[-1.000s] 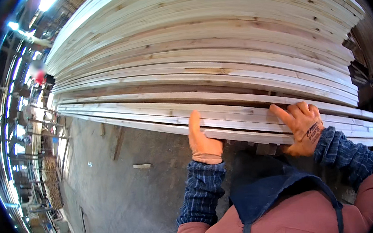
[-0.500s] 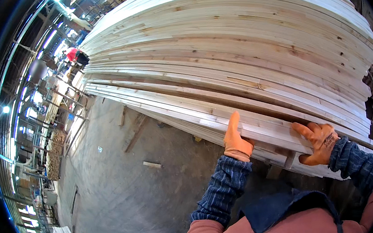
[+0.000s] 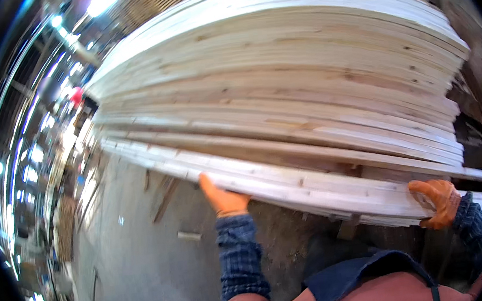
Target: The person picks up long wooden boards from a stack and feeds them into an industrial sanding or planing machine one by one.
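Several long, pale wooden boards (image 3: 326, 191) lie side by side along the near edge of a tall stack of lumber (image 3: 279, 60). My left hand (image 3: 228, 201), in an orange glove, grips their near side with the thumb up against the edge; its other fingers are hidden underneath. Further right, my right hand (image 3: 438, 202), gloved alike, is closed round the same boards near their right end. A dark gap separates these boards from the board (image 3: 333, 147) behind them.
Concrete floor (image 3: 142, 264) stretches to the left, with a short wood offcut (image 3: 189, 235) and a longer strip (image 3: 165, 199) on it. Far left, a person in red (image 3: 76, 96) stands near the stack's far end. More lumber (image 3: 65, 225) stands along the left side.
My left hand has slid left along the boards, and my right hand has shifted slightly right and down. The held boards have come nearer to me, and the view has turned a little.
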Demonstrator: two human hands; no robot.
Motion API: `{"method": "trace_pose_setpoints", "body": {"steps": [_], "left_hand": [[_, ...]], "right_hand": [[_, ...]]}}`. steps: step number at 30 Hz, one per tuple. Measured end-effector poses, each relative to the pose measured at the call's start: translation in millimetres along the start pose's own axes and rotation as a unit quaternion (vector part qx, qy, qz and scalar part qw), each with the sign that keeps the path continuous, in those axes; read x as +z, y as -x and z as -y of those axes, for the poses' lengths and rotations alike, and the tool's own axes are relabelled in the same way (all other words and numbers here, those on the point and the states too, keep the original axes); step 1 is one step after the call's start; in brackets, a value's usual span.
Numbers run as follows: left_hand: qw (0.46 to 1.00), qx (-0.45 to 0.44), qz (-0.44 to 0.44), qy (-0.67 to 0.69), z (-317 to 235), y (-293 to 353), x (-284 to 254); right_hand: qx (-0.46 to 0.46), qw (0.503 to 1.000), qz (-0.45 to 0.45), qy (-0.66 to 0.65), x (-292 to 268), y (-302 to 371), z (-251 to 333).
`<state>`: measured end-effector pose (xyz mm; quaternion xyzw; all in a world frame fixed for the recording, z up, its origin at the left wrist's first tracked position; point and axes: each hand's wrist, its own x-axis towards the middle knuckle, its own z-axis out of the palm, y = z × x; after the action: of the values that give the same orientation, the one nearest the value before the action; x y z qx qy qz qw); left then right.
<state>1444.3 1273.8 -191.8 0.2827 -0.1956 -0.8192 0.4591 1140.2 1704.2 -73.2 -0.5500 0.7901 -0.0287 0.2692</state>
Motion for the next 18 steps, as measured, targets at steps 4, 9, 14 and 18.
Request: {"method": "trace_pose_setpoints", "body": {"steps": [4, 9, 14, 18], "left_hand": [[0.996, 0.016, 0.007, -0.086, 12.0, 1.7, -20.6], [0.971, 0.062, 0.089, -0.211, -2.9, 32.1, -24.3], [0.583, 0.476, 0.02, -0.658, -26.6, 87.8, -17.1], [0.439, 0.552, 0.06, -0.706, -8.0, 112.3, -26.8]], "right_hand": [[0.003, 0.997, -0.051, 0.062, 26.7, 26.2, -9.7], [-0.035, 0.991, -0.121, 0.042, 59.5, 57.8, -38.0], [-0.053, 0.986, -0.154, 0.043, 100.1, 89.5, -75.9], [-0.065, 0.97, -0.225, 0.065, 133.0, 107.9, -95.7]]}}
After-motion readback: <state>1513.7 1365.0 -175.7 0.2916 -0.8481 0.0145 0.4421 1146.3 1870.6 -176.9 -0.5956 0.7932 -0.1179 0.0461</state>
